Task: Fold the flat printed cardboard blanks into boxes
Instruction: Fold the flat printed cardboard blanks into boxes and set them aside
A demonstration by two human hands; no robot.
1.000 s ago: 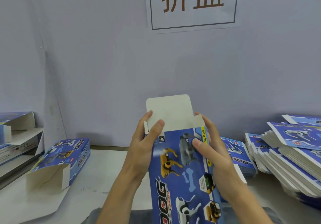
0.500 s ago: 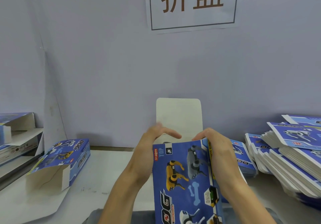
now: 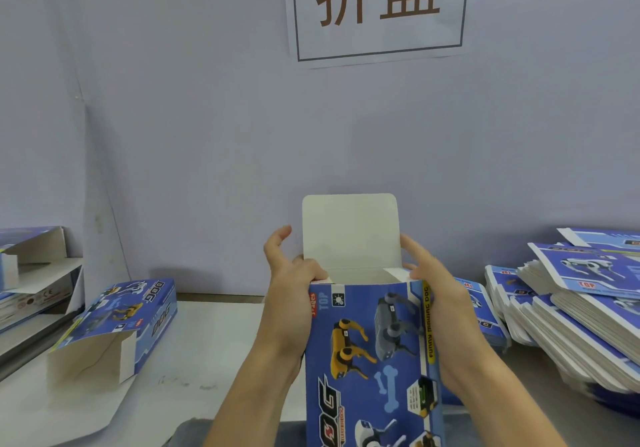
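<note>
Blue printed box [image 3: 367, 360], white lid flap [image 3: 349, 235] raised at 12 o'clock, is gripped by left hand [image 3: 294, 287] and right hand [image 3: 436, 294] at opposite sides.

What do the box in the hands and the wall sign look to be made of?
Box: thin printed cardboard, apparently; blue outside with slight sheen, plain matte white inner flap, crisp creases. Wall sign: probably plain paper; flat white sheet, printed characters, edges lifting slightly.
</note>
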